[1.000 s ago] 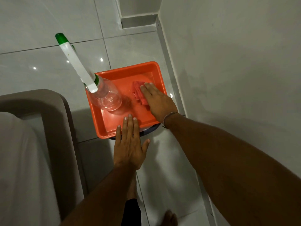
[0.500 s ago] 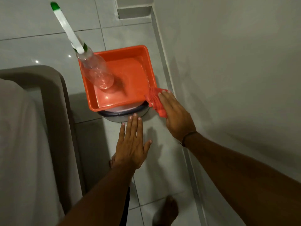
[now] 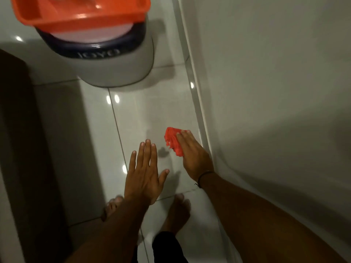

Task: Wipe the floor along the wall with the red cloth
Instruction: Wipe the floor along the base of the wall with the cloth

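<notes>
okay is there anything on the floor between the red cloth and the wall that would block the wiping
Nothing visible does. The right hand presses the red cloth on bare floor tile just beside the baseboard. The strip along the wall looks open ahead; the grey bin under the orange tray stands farther up, left of that strip.

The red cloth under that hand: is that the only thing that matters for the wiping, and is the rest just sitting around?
Part of the job:
- red cloth, under the right hand
- floor beside the wall

Just lying about:
- orange tray atop a grey bin
- left hand, open and holding nothing
</notes>
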Demonstrator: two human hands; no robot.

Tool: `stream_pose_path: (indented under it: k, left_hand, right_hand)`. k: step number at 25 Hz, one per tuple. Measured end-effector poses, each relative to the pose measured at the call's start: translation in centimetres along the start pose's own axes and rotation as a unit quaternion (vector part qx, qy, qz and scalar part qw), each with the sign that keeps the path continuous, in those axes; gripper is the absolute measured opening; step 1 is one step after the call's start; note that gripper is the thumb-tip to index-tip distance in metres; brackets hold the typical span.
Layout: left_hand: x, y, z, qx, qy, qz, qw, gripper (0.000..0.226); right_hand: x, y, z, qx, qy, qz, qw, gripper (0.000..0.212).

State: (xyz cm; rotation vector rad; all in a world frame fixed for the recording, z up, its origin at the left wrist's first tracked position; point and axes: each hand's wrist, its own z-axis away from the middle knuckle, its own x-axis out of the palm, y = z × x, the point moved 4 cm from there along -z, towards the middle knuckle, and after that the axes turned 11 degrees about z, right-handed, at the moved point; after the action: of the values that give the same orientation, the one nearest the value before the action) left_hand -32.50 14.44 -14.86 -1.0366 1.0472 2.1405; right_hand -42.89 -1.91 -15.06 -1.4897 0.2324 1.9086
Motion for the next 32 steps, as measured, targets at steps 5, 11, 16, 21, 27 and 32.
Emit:
stream_pose_path:
  k: [5,11,16,21,27,32]
  left_hand:
    - [5.8,-2.5,-3.4,0.011,0.013,0.006,1.0,0.092]
    - [10.1,-6.0,-8.9,0.0,0.022,-0.004,1.0,0.095]
    - [12.8,-7.5,-9.9,-0.008,0.035,0.006,0.999,0.093]
    - [15.2,-8.4,-10.2,-0.01,0.05,0.014,0.999,0.094]
    - [16.0,-8.9,-10.3,0.015,0.096,0.005,0.995,0.095]
    - [16.6,-9.2,-10.3,0.014,0.113,0.006,0.993,0.094]
  right_hand:
    - [5.2,3.6,-4.7,-0.029,0.005,0.063,0.998,0.072]
    - [9.8,7.9,-6.1,-0.035,-0.06,0.177,0.982,0.087]
    - [11.8,7.2,-6.1,-0.014,0.011,0.165,0.986,0.083]
    - [13.3,6.7,-9.8,0.001,0.024,0.191,0.981,0.075]
    - [11.7,8.8,-14.8,0.057,0.053,0.185,0.98,0.068]
    - [11.7,8.7,-17.1,0.076,0.084,0.189,0.975,0.066]
